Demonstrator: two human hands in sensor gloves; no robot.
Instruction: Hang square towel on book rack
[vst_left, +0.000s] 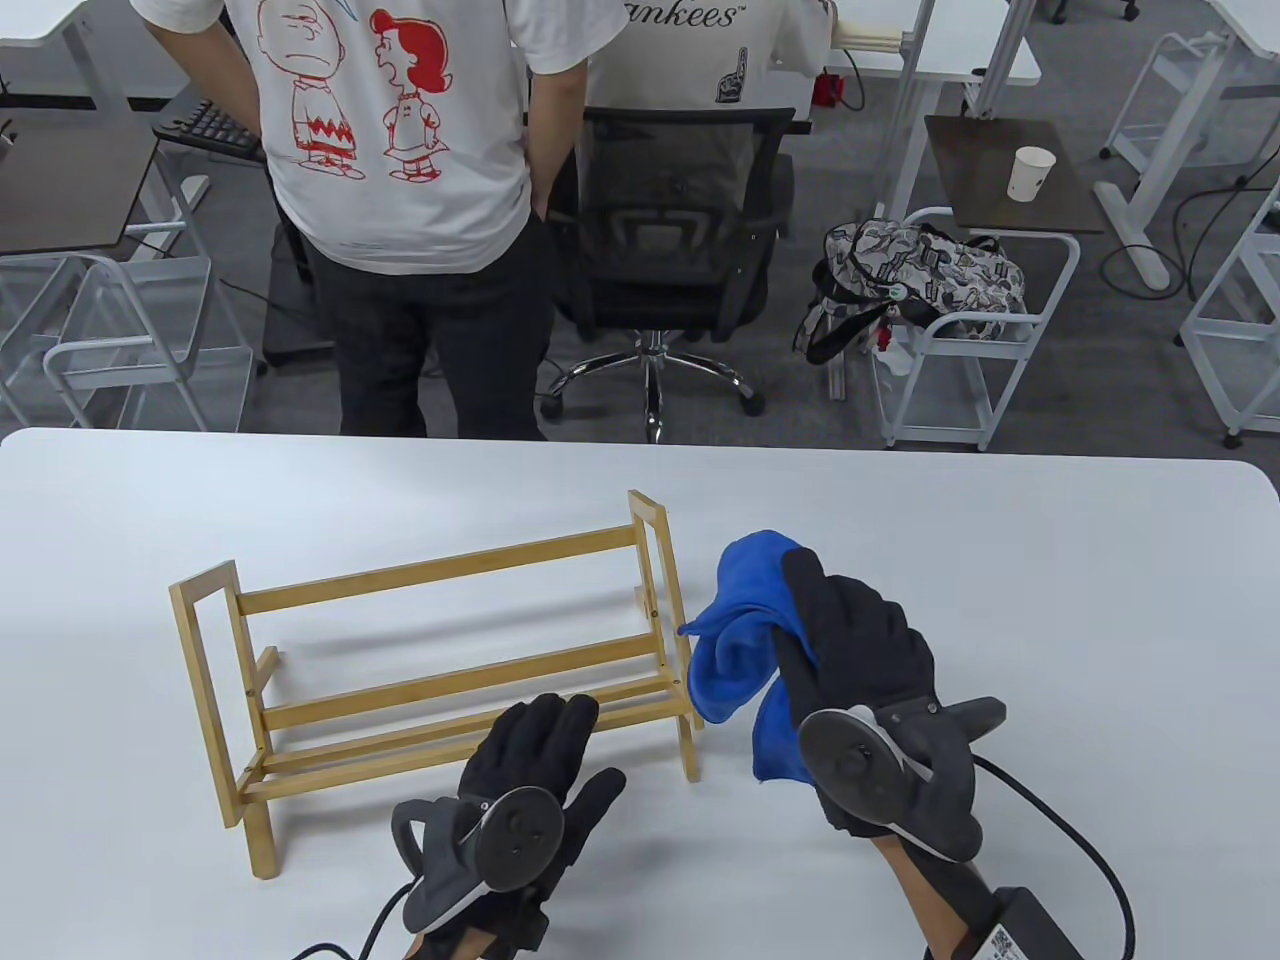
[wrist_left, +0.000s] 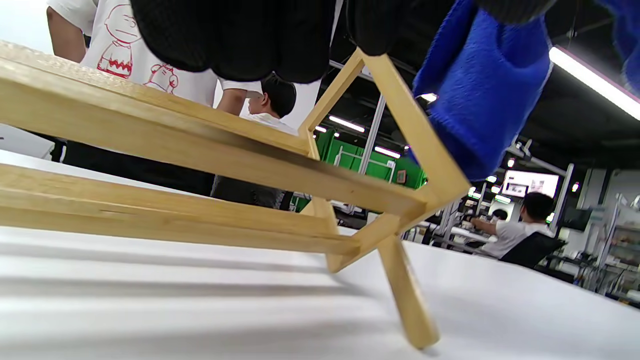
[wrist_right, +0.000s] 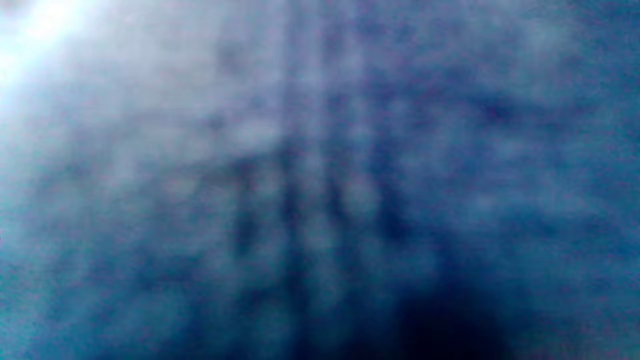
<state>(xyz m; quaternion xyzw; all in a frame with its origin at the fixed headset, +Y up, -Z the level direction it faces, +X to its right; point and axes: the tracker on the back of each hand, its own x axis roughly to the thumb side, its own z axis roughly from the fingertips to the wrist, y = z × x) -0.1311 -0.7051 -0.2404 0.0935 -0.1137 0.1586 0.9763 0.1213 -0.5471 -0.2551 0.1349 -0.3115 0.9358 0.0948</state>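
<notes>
A blue square towel (vst_left: 735, 640) hangs bunched in my right hand (vst_left: 800, 640), which grips it above the table just right of the wooden book rack (vst_left: 440, 655). The towel fills the right wrist view (wrist_right: 320, 180) as a blue blur. My left hand (vst_left: 545, 735) rests on the rack's lower front rail, fingers over the wood. In the left wrist view the rack's rails (wrist_left: 200, 165) run across the frame, my gloved fingers (wrist_left: 230, 35) sit at the top edge, and the towel (wrist_left: 480, 100) hangs beyond the rack's right end.
The white table (vst_left: 1050, 620) stretches to both sides of the rack. Beyond its far edge stand a person (vst_left: 400, 200), an office chair (vst_left: 670, 250) and a trolley with a bag (vst_left: 920, 280).
</notes>
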